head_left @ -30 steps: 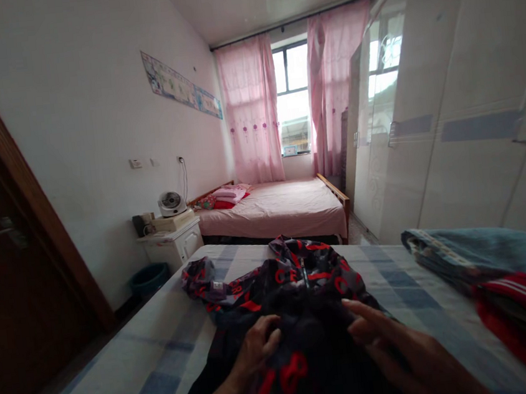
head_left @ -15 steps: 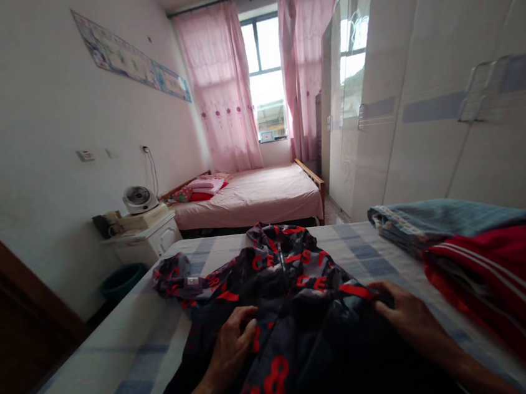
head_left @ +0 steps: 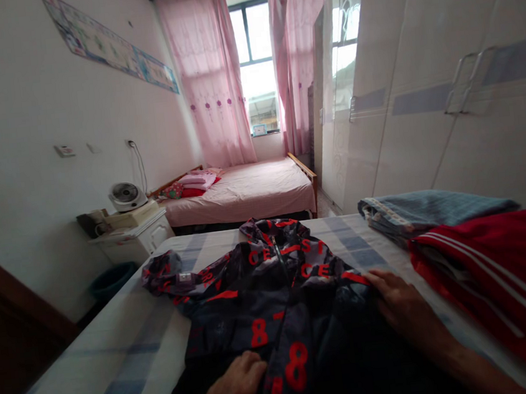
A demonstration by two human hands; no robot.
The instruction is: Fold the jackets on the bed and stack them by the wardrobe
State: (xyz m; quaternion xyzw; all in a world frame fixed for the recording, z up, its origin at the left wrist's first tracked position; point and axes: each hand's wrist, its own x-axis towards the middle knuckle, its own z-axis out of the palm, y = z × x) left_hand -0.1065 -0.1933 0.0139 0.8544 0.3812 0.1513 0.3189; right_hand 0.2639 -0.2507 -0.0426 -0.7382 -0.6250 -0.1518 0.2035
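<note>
The fingers of the left hand [head_left: 236, 388] lie close together and bent, on the dark front of a zip-up jacket [head_left: 276, 321] printed with red letters and numerals; whether they pinch the cloth, I cannot tell. The right hand [head_left: 400, 301] has its fingers [head_left: 380, 282] side by side, slightly bent, at the jacket's right side next to a red stripe; whether they grip the fabric is also unclear.

The jacket lies spread on a blue-and-white checked sheet [head_left: 138, 351], its collar at the far edge and one sleeve [head_left: 165, 276] reaching toward the far left corner. By the right edge lies a red garment with white stripes [head_left: 496, 266], near the right hand; just behind it, by the far right corner, is a folded blue garment [head_left: 447, 206].

Past the far edge stands a bed with a pink sheet [head_left: 248, 192]. Left of that bed, a small fan [head_left: 127, 196] sits on a box [head_left: 133, 217] upon a white nightstand [head_left: 154, 233], with a dark bin [head_left: 114, 281] in front. A white wardrobe [head_left: 415, 37] lines the right wall; pink curtains [head_left: 206, 77] flank the window [head_left: 256, 66].
</note>
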